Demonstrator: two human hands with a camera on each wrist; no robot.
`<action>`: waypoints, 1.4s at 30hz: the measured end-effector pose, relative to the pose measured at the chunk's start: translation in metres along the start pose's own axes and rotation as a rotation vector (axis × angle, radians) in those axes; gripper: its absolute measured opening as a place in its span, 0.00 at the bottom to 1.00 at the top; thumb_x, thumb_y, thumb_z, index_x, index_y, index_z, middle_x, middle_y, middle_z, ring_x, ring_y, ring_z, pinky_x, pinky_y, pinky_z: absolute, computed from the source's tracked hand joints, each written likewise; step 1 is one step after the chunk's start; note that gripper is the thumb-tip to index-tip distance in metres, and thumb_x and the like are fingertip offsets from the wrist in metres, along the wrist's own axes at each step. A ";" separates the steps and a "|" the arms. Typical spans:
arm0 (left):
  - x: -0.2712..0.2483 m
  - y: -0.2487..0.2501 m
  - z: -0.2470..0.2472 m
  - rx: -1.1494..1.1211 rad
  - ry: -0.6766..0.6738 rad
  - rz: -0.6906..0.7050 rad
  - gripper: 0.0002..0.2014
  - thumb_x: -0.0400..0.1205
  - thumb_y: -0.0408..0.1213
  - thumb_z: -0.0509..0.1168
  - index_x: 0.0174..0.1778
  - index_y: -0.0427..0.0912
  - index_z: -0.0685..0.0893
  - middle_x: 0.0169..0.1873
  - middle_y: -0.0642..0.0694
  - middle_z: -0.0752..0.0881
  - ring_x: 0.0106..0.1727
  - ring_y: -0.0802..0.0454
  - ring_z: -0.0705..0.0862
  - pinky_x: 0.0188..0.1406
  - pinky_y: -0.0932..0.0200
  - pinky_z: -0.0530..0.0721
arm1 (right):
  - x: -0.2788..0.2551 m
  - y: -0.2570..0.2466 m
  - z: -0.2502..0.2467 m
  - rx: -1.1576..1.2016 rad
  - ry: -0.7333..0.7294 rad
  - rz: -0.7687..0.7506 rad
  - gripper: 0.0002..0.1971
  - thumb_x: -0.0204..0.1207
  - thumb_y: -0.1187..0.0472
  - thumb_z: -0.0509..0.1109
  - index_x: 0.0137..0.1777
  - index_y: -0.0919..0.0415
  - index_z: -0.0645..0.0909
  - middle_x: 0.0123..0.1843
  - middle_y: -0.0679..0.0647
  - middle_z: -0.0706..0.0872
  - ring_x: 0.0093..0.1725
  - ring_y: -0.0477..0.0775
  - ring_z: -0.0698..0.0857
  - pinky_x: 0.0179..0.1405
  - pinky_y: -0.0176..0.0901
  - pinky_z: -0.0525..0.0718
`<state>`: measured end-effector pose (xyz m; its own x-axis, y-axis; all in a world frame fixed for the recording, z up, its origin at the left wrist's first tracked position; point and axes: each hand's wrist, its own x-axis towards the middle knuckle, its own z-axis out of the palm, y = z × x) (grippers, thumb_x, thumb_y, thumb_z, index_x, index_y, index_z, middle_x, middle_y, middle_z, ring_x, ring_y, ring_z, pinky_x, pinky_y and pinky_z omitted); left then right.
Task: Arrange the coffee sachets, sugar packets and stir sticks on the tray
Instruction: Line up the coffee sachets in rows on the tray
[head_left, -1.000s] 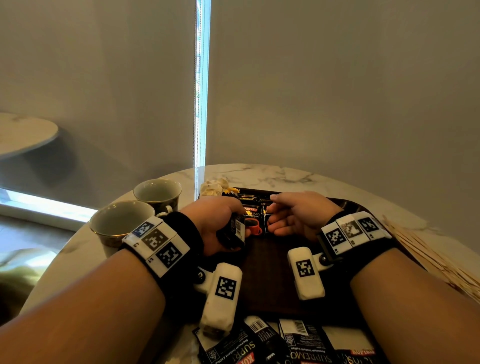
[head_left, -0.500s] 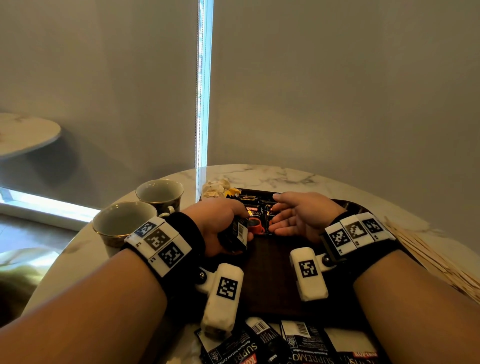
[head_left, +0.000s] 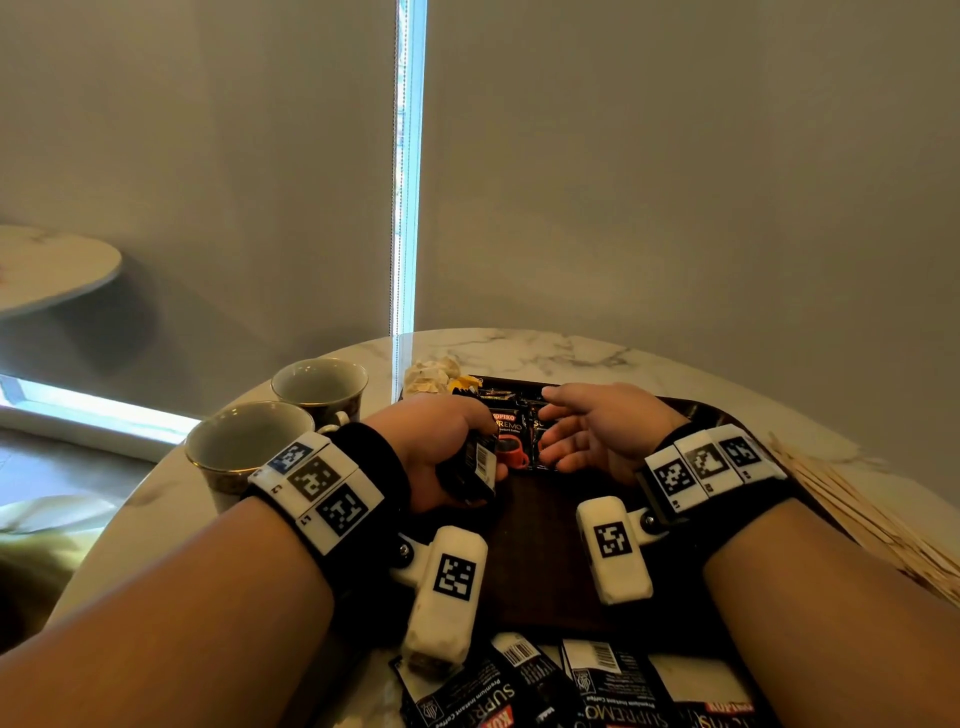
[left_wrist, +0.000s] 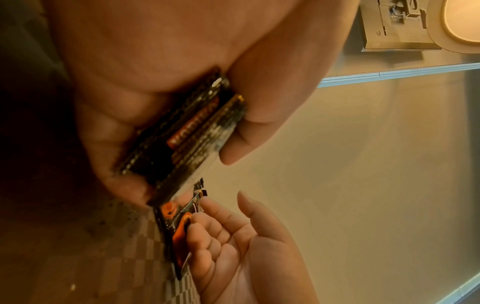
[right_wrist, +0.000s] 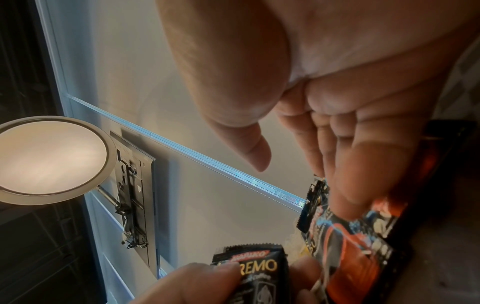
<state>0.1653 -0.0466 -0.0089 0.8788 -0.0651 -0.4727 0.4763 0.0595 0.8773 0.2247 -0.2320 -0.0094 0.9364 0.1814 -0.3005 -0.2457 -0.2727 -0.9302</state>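
A dark brown tray (head_left: 540, 561) lies on the marble table. Black coffee sachets (head_left: 511, 434) with red cups lie flat at its far end. My left hand (head_left: 441, 447) grips a small stack of coffee sachets (head_left: 475, 465) (left_wrist: 187, 139) upright over the tray's left side. My right hand (head_left: 587, 436) hovers open, palm leftward, fingers (left_wrist: 207, 226) just touching the laid sachets (right_wrist: 350, 242). Several more sachets (head_left: 561, 686) lie loose at the table's near edge. Sugar packets (head_left: 431, 374) sit by the tray's far left corner. Wooden stir sticks (head_left: 872, 525) lie right of the tray.
Two empty cups (head_left: 244, 447) (head_left: 319, 387) stand left of the tray, close to my left wrist. The table (head_left: 519, 348) is round and backs onto a grey blind. Another small round table (head_left: 47, 265) stands far left.
My right hand has opened and turned palm leftward, lifting slightly off the laid sachets. My left hand keeps its grip on the stack and has barely moved.
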 end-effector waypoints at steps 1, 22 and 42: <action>0.000 0.000 0.000 -0.005 0.000 0.003 0.11 0.87 0.34 0.63 0.65 0.38 0.77 0.42 0.36 0.90 0.43 0.44 0.88 0.47 0.44 0.86 | 0.000 0.000 0.000 -0.005 0.006 -0.008 0.18 0.84 0.50 0.68 0.57 0.68 0.80 0.34 0.60 0.84 0.30 0.56 0.87 0.23 0.41 0.81; -0.004 0.007 -0.002 -0.440 -0.102 0.263 0.18 0.86 0.36 0.57 0.69 0.32 0.79 0.53 0.31 0.87 0.44 0.36 0.89 0.39 0.44 0.89 | -0.033 -0.029 -0.004 -0.118 -0.344 -0.457 0.24 0.70 0.80 0.69 0.53 0.51 0.91 0.42 0.55 0.85 0.30 0.49 0.79 0.26 0.39 0.77; 0.005 0.008 -0.006 -0.420 -0.034 0.328 0.16 0.87 0.36 0.63 0.68 0.34 0.81 0.56 0.32 0.90 0.50 0.38 0.92 0.39 0.46 0.90 | -0.043 -0.030 0.005 -0.310 -0.233 -0.586 0.17 0.59 0.58 0.87 0.49 0.49 0.92 0.48 0.51 0.93 0.51 0.56 0.92 0.60 0.57 0.88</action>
<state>0.1733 -0.0408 -0.0050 0.9854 -0.0075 -0.1700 0.1531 0.4756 0.8662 0.1907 -0.2268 0.0301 0.8063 0.5687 0.1626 0.3981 -0.3185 -0.8603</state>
